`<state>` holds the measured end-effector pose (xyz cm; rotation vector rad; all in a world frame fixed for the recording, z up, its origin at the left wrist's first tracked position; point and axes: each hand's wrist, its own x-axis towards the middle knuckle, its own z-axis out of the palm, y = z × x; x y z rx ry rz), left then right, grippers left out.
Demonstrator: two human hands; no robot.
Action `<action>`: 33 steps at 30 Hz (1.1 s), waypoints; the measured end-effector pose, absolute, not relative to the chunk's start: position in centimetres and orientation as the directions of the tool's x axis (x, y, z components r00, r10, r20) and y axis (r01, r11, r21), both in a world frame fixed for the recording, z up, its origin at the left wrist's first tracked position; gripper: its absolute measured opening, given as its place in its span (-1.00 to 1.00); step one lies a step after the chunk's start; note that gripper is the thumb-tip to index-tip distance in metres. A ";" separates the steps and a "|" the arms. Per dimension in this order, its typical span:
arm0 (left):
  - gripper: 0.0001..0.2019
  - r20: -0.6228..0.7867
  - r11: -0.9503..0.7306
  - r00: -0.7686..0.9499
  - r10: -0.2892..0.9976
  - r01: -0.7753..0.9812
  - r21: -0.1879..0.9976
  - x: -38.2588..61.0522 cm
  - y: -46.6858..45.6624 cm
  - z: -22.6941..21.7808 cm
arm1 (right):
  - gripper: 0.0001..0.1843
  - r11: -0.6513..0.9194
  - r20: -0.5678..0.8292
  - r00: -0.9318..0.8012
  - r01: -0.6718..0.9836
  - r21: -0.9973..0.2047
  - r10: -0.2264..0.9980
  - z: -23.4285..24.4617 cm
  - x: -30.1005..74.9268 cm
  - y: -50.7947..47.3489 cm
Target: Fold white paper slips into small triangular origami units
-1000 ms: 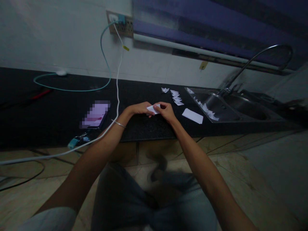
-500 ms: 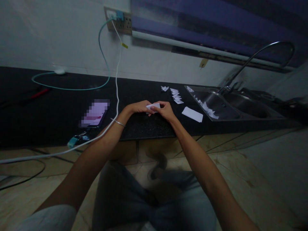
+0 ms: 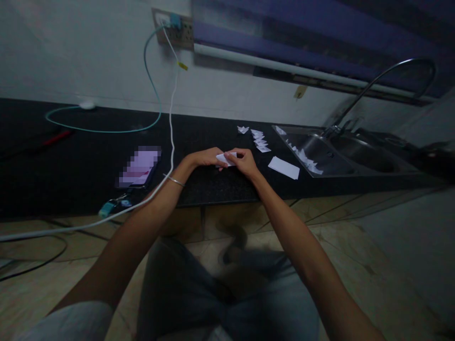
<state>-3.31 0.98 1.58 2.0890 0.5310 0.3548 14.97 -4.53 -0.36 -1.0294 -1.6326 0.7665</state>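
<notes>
Between my two hands is a small folded piece of white paper [image 3: 232, 160], held just above the black countertop [image 3: 220, 189]. My left hand [image 3: 209, 157] grips its left side, and my right hand [image 3: 246, 162] pinches the right side with the thumb lying across it. Fingers cover part of the paper, so its exact fold cannot be made out. To the right of my right hand lies a stack of white paper slips [image 3: 284, 168]. Behind it sits a row of folded paper boats [image 3: 260, 141], with a single paper boat [image 3: 243, 130] to their left.
More folded papers [image 3: 306, 161] rest along the edge of a steel double sink [image 3: 334, 173] with a curved faucet [image 3: 377, 83]. On the left lie a phone [image 3: 140, 166] and a keychain [image 3: 113, 206]. A white cable [image 3: 172, 128] hangs from the wall socket across my left forearm.
My right thumb has shifted slightly up and left on the paper. Otherwise the hands and the other papers stay where they were.
</notes>
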 end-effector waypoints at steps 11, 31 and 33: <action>-0.80 0.034 -0.456 0.860 0.509 0.236 0.858 -3.3 1.3 1.2 | -0.60 0.417 0.400 -0.118 0.264 -0.870 0.909 -0.2 14.8 -4.7; -0.60 0.204 -0.583 0.807 0.555 0.202 0.787 -3.7 0.5 1.7 | -0.60 0.361 0.374 0.027 0.209 -0.909 0.927 -1.1 15.5 -3.8; -0.61 0.213 -0.581 0.799 0.562 0.198 0.790 -3.7 0.6 1.7 | -0.60 0.355 0.369 0.029 0.216 -0.910 0.929 -1.0 15.5 -3.8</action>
